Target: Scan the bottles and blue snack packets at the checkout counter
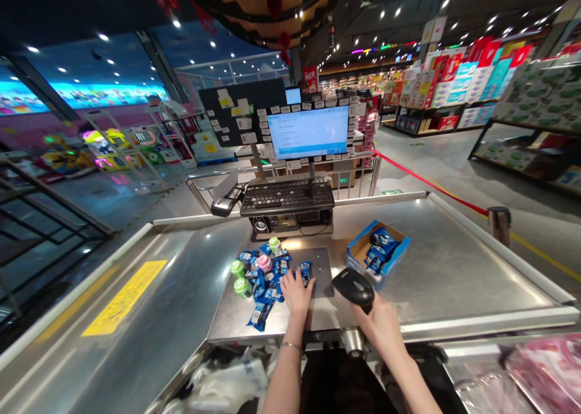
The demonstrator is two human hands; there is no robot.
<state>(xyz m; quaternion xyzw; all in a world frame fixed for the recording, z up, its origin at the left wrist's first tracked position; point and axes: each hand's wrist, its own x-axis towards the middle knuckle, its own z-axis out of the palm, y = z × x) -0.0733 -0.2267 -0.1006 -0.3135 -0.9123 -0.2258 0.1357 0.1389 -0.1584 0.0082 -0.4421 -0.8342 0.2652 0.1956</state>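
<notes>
**Forearms (285, 377) over the steel bench (454, 269), scanner up in our right hand (381, 326)**

Our forearms reach in from the bottom of the view, past white plastic bags (227, 384) on the near left and pink-wrapped goods (549, 371) on the near right. Our left hand (295, 293) sits at the edge of a dark pad (323, 273), its fingers curled down onto a blue foil packet (305, 273); whether they grip it or only press on it, we cannot tell. Our right hand closes round the handle of a black handheld barcode scanner (354, 287), whose head tips toward the pad, near that packet. The step in hand, as we read it, is bringing scanner and packet together over the pad.

Loose blue packets (267, 287) lie heaped just left of the pad, mixed with green-capped tubs (242, 288) and a pink-capped one (264, 262). More packets fill an open blue-edged cardboard box (376, 250) to the far right of the pad. Farther off stand a keyboard (287, 196) and a monitor (308, 132).

Our fingers hide most of the held packet, and the scanner's window faces away from us. The print on the packets and the on-screen text are too small to read.
</notes>
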